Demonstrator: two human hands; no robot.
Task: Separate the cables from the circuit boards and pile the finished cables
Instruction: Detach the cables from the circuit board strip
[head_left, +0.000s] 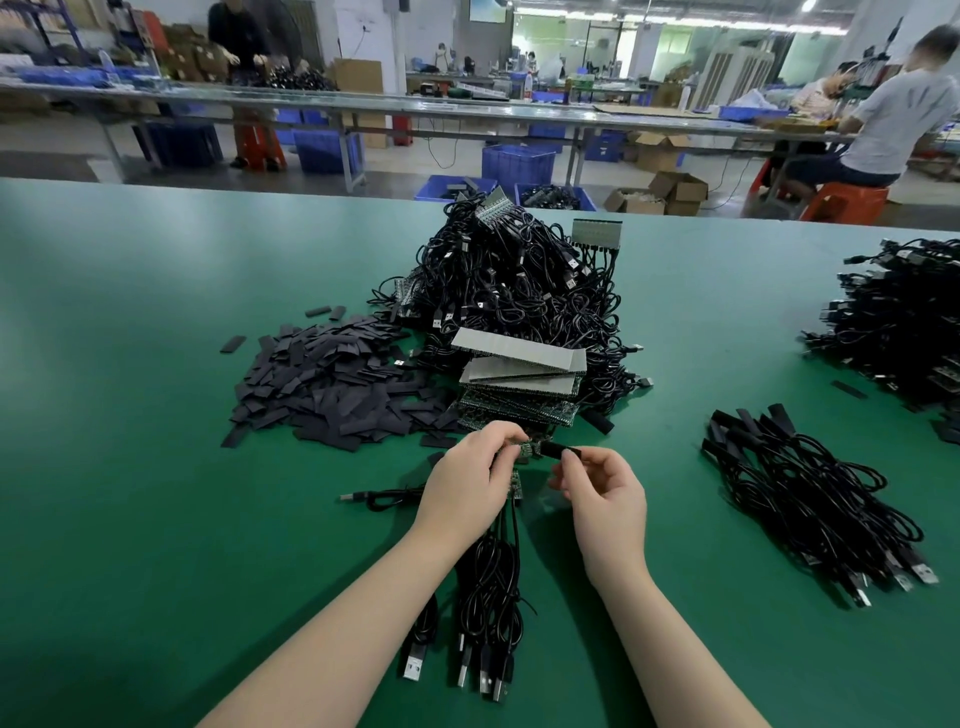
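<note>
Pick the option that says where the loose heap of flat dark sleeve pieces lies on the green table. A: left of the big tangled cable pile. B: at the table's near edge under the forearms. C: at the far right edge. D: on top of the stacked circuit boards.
A: the flat dark sleeve pieces spread on the green table just left of the big cable pile.

Both hands (535, 478) pinch a circuit board (525, 450) trailing black cables (491, 582)
</note>
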